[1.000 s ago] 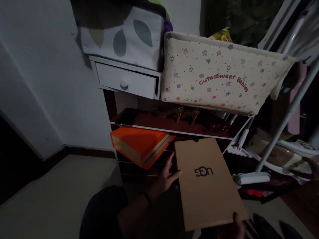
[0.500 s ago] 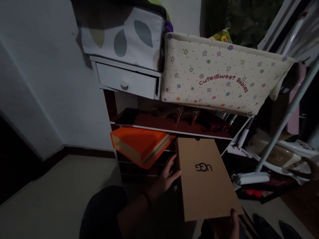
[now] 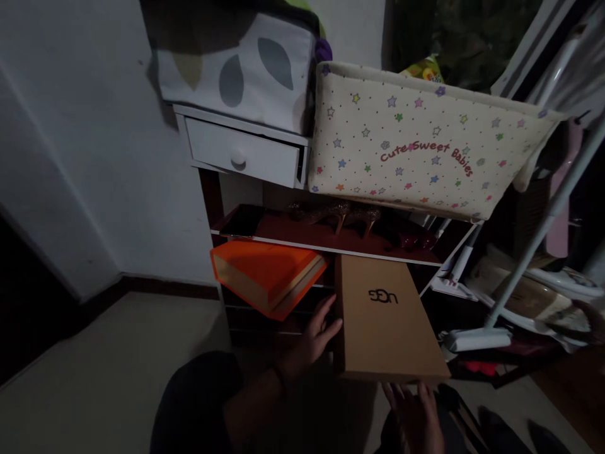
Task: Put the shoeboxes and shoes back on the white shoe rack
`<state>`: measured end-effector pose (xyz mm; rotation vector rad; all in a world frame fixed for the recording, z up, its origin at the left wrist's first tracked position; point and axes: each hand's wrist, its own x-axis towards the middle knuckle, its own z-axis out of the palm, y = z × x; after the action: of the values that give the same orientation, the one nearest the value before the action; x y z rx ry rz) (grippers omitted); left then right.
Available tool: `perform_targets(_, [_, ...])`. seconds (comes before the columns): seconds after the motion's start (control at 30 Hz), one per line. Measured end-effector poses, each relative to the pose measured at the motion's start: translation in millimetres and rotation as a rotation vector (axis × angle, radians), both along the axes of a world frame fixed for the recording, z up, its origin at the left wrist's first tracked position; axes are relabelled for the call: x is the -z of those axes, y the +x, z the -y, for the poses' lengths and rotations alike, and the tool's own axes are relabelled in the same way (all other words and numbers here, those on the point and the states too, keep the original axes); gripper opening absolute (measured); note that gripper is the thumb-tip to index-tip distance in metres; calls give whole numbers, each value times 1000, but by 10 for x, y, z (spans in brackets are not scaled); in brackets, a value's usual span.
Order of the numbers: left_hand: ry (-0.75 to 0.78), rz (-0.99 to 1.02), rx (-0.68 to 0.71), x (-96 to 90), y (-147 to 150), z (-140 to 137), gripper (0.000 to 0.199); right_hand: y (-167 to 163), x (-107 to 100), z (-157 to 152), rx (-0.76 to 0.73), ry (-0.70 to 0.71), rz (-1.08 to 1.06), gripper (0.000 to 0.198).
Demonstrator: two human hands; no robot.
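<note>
Under the shelf (image 3: 326, 244), brown box (image 3: 385, 321) now farther in, both hands (image 3: 314, 337) spread flat against it.

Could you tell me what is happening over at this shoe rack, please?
A person has a flat brown cardboard shoebox lying partway into the shoe rack, beside a tilted orange box. The left hand rests on the box's left side and the right hand, fingers spread, is at its near end.

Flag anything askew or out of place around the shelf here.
The orange box sits tilted, one corner hanging off the shelf front. The white drawer is slightly open and crooked. The brown box, between the left hand and right hand, juts halfway out of the shelf.
</note>
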<state>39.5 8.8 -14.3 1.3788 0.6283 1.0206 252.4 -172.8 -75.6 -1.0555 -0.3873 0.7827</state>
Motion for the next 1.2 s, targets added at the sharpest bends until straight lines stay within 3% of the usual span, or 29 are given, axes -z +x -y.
perform_targets(0.2, [36, -25, -26, -45, -22, -27, 82, -60, -137, -230, 65, 61, -228, 73])
perform_targets(0.4, [-7, -36, -39, -70, -26, -60, 80, 42, -179, -551, -9, 65, -180, 105])
perform_targets(0.5, [11, -18, -35, -79, 3, -77, 82, 78, -206, -702, -19, 49, -152, 112])
perform_targets(0.77, [-23, 38, 21, -163, 84, -82, 82, 110, -358, -1208, 6, 129, -113, 98])
perform_targets(1.0, [3, 90, 104, 85, 257, -354, 88, 396, -301, -1441, -14, 97, -35, 69])
perform_targets(1.2, [-2, 94, 145, 178, 373, -558, 91, 507, -245, -1537, -11, 49, 77, 79])
